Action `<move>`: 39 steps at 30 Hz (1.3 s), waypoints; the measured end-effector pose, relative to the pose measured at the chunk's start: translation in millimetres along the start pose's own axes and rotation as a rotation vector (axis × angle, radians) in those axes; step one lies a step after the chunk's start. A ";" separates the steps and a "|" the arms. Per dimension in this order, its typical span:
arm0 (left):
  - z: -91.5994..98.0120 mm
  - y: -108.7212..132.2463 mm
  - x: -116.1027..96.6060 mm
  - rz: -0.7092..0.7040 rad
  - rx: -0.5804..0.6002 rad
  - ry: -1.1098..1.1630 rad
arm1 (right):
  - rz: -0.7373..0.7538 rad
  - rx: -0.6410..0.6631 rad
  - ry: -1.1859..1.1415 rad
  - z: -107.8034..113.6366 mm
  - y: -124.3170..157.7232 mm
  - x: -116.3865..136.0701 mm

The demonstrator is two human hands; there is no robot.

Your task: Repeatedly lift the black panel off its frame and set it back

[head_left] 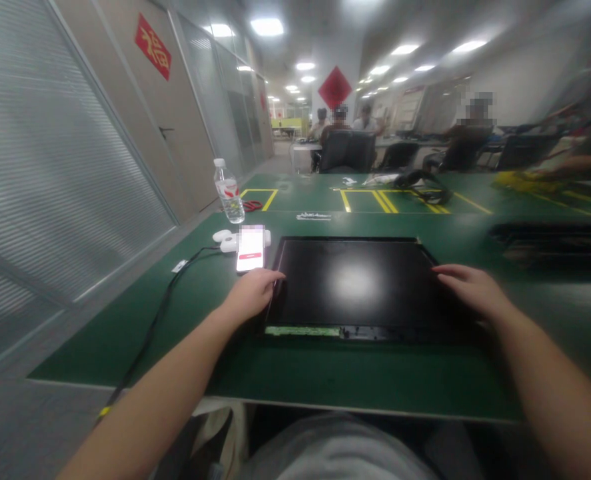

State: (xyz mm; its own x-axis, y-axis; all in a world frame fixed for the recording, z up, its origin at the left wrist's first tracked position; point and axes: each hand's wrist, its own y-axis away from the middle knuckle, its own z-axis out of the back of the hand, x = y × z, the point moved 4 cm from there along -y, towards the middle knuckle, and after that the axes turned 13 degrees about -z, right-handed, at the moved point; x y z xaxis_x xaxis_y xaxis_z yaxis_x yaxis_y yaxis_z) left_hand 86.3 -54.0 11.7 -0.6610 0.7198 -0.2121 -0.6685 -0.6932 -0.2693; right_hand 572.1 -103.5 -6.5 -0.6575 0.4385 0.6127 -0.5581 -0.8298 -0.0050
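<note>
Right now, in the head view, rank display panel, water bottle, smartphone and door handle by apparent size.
1. Display panel
2. Water bottle and smartphone: too alike to rank; one taller, one wider
3. Door handle

2 bare arms reach from the near side toward the far side and angle inward. The left forearm (160,387) rises from the near left to the left wrist (224,319), which is nearly straight. The left hand (250,295) shows its back, its thumb (276,275) pointing right and the other fingers bent under, mostly hidden, in a closed grip. The right forearm (550,380) comes in from the near right. The right hand (472,290) mirrors it, digits pointing left, also gripping, its lower part in shadow. The hands stand well apart, at roughly equal depth, with the grey-clothed torso (332,450) near, between the forearms.
</note>
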 end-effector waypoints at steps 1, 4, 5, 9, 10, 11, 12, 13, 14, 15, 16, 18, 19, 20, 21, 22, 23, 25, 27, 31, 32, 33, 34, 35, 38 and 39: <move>-0.5 0.0 0.7 -0.005 -0.006 0.009 | -0.001 -0.003 0.001 0.1 -0.3 -0.5; -1.7 0.3 2.4 -0.029 -0.027 0.041 | -0.031 -0.010 0.017 -0.5 -1.9 -3.4; -1.9 0.3 2.6 -0.039 -0.033 0.051 | -0.035 -0.014 0.019 -0.7 -2.6 -4.4; -1.6 -0.1 1.7 -0.075 -0.045 0.072 | -0.012 -0.030 0.021 -1.0 -4.3 -5.5; -1.3 -0.3 1.4 -0.079 -0.045 0.073 | -0.012 -0.030 0.026 -1.1 -4.3 -5.4; -1.0 -0.7 1.2 -0.080 -0.041 0.073 | -0.015 -0.027 0.030 -1.1 -4.0 -5.2; -0.9 -1.0 1.3 -0.078 -0.035 0.075 | -0.022 -0.024 0.028 -0.9 -3.6 -4.8; -0.9 -1.3 1.8 -0.073 -0.030 0.078 | -0.030 -0.023 0.020 -0.6 -3.1 -4.4; -0.9 -1.6 2.5 -0.067 -0.025 0.083 | -0.037 -0.022 0.007 -0.3 -2.7 -4.0; -1.0 -1.8 3.4 -0.062 -0.022 0.091 | -0.042 -0.020 -0.008 0.0 -2.4 -3.6; -1.1 -2.0 4.4 -0.059 -0.022 0.098 | -0.042 -0.016 -0.023 0.0 -2.3 -3.3; -1.4 -2.1 6.2 -0.059 -0.029 0.112 | -0.031 -0.014 -0.040 -0.3 -2.9 -3.1; -1.5 -2.1 6.9 -0.060 -0.033 0.118 | -0.023 -0.018 -0.044 -0.5 -3.4 -3.3; -1.7 -2.1 7.5 -0.061 -0.036 0.123 | -0.017 -0.026 -0.046 -0.5 -4.1 -3.8; -1.8 -2.1 7.9 -0.060 -0.038 0.128 | -0.013 -0.036 -0.046 -0.6 -4.9 -4.6; -1.9 -2.1 8.1 -0.060 -0.039 0.132 | -0.013 -0.044 -0.045 -0.6 -5.7 -5.4; -2.0 -2.2 8.2 -0.059 -0.039 0.135 | -0.013 -0.049 -0.043 -0.7 -6.5 -6.3; -1.9 -2.5 8.1 -0.060 -0.042 0.135 | -0.012 -0.048 -0.041 -1.0 -7.8 -7.7; -2.0 -2.8 8.1 -0.064 -0.042 0.130 | -0.007 -0.045 -0.045 -1.1 -8.5 -8.3; -2.6 -2.2 9.8 -0.060 -0.040 0.126 | -0.029 -0.027 -0.042 -0.6 -7.9 -7.6; -2.6 -1.7 10.4 -0.051 -0.041 0.129 | -0.041 -0.019 -0.041 -0.5 -7.3 -7.2; -2.4 -1.2 11.0 -0.037 -0.046 0.134 | -0.049 -0.012 -0.042 -0.3 -6.5 -6.5; -2.1 -0.5 11.5 -0.022 -0.053 0.140 | -0.053 -0.006 -0.046 0.0 -5.7 -5.7; -1.5 0.0 11.5 -0.009 -0.063 0.147 | -0.054 -0.002 -0.051 0.3 -4.9 -4.9; 0.2 1.2 9.3 -0.005 -0.107 0.162 | -0.060 -0.002 -0.055 1.0 -2.9 -3.5; 0.5 1.6 8.8 0.001 -0.117 0.158 | -0.062 -0.006 -0.051 1.2 -2.5 -3.5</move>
State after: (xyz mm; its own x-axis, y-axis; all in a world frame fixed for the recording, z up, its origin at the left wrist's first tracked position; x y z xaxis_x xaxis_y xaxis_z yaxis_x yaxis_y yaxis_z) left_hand 79.3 -48.8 9.9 -0.5938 0.7221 -0.3550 -0.6175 -0.6918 -0.3743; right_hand 576.5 -103.4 -7.6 -0.5951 0.4708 0.6513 -0.6002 -0.7993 0.0294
